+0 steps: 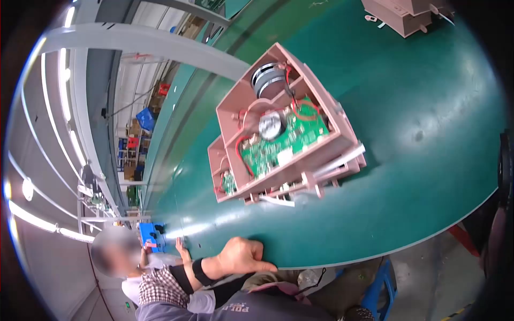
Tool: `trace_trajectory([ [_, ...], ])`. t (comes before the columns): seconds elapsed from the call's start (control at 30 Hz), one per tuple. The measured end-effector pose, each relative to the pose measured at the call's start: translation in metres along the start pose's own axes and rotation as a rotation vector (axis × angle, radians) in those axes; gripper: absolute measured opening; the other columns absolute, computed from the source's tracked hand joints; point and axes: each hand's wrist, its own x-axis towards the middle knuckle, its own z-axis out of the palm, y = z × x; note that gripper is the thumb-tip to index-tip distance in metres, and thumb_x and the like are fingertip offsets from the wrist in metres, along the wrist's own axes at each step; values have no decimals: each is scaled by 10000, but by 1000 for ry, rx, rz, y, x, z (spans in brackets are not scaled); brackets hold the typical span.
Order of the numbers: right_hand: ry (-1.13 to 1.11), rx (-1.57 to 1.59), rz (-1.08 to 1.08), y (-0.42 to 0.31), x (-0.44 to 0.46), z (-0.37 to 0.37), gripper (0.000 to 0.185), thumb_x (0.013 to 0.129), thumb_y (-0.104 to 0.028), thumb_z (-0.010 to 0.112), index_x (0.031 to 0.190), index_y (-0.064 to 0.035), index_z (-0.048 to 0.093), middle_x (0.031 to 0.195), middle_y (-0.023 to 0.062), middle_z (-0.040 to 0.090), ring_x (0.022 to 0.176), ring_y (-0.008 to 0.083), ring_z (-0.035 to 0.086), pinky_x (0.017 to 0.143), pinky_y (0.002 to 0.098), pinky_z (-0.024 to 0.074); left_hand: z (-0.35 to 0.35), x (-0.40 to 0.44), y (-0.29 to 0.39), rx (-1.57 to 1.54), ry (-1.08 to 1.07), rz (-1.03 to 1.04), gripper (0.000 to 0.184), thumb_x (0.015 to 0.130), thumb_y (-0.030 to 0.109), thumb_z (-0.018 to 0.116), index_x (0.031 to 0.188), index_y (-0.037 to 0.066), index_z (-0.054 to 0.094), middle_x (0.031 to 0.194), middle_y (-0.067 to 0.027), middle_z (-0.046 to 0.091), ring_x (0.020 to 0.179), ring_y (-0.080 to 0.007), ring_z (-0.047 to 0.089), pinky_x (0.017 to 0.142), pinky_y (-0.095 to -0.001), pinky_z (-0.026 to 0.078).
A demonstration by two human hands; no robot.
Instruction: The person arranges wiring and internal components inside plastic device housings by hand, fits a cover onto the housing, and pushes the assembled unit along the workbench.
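While the left hand [238, 258] sits at the near edge of the worktop [423, 176], the housing [292, 172] lies ahead of it, farther in and a little to the right; green surface shows between the two, so they are apart. That hand's grip is narrow, fingers curled in and thumb reaching out to the right along the edge; nothing shows in it, though the palm is hidden; the right hand is out of view, so I cannot tell its state, nor which of the two is nearer.

Open side to the camera, the housing stands askew to the edge; it is too blocky for a plain long axis, but its near wall slants, lower at the left end and higher at the right, with a white strip [340, 162] along the right part; its lower left corner comes closest to the left hand. Inside are a green board [300, 131], a silver disc [270, 125] and a dark round part [267, 83]; a second housing [396, 15] sits well apart at the upper right; a co-worker [115, 252] is beyond the left arm, near a blue box [151, 235].
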Motion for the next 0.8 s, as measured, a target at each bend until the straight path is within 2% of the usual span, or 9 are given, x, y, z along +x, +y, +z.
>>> trace_trajectory([
  [0.17, 273, 4, -129, -81, -9, -109, 477, 959, -156, 563, 1407, -8, 492, 1355, 145, 583, 1202, 270, 580, 1030, 357, 461, -5, 9, -10, -7, -144, 110, 408, 816, 387, 824, 621, 94, 616, 539, 2, 564, 458, -216, 493, 487, -300, 433],
  [0.4, 663, 2, -332, -180, -77, -273, 474, 964, -60, 529, 1429, -2, 461, 1375, 129, 567, 1169, 223, 598, 1012, 292, 471, -13, 25, -5, 76, -379, 93, 452, 906, 488, 694, 670, 102, 691, 578, -32, 615, 509, -242, 541, 533, -321, 464],
  [0.5, 805, 44, -370, -174, -105, -346, 478, 966, -19, 515, 1439, 0, 448, 1384, 122, 560, 1155, 203, 605, 1005, 264, 475, -23, 41, 13, 126, -584, -62, 432, 915, 422, 728, 677, 62, 716, 533, -11, 596, 474, -164, 489, 529, -272, 448],
  [0.6, 891, 79, -461, -171, -108, -424, 486, 968, 22, 501, 1448, 2, 435, 1392, 115, 554, 1141, 183, 612, 997, 236, 479, -54, 64, 32, -169, -925, -415, 390, 916, 422, 723, 746, 72, 751, 582, 30, 628, 553, -125, 486, 637, -229, 460],
  [0.63, 920, 90, -497, -173, -108, -449, 489, 968, 35, 496, 1452, 3, 430, 1395, 112, 551, 1137, 177, 615, 994, 226, 480, -23, 41, -1, -35, -759, -441, 407, 892, 438, 742, 723, 68, 745, 581, 28, 627, 559, -130, 487, 653, -229, 462],
  [0.67, 957, 94, -534, -174, -115, -468, 492, 969, 49, 491, 1455, 4, 426, 1398, 110, 549, 1132, 170, 617, 992, 217, 481, -10, 46, -27, 41, -926, -490, 209, 874, 270, 717, 889, 63, 733, 805, -33, 666, 707, -164, 545, 715, -277, 482],
  [0.7, 989, 91, -567, -186, -119, -487, 496, 970, 63, 486, 1458, 5, 421, 1401, 108, 547, 1127, 163, 620, 989, 208, 483, -2, 45, -51, 112, -1098, -541, 205, 856, 102, 691, 1054, 58, 721, 1028, -95, 705, 855, -197, 603, 776, -326, 501],
  [0.77, 906, 303, -507, -186, -125, -493, 528, 978, 42, 490, 1491, -10, 376, 1443, 94, 517, 1122, 145, 622, 965, 188, 484, 0, 35, -45, -212, -890, -498, 180, 854, 174, 726, 951, 22, 713, 954, -103, 702, 790, -198, 592, 718, -310, 487],
  [0.8, 895, 430, -509, -180, -124, -494, 518, 989, 29, 485, 1493, -12, 375, 1445, 91, 516, 1118, 141, 624, 955, 183, 488, -3, 34, -26, -358, -834, -461, 268, 871, 172, 728, 1082, 26, 651, 1086, -103, 650, 917, -207, 568, 819, -323, 466],
])
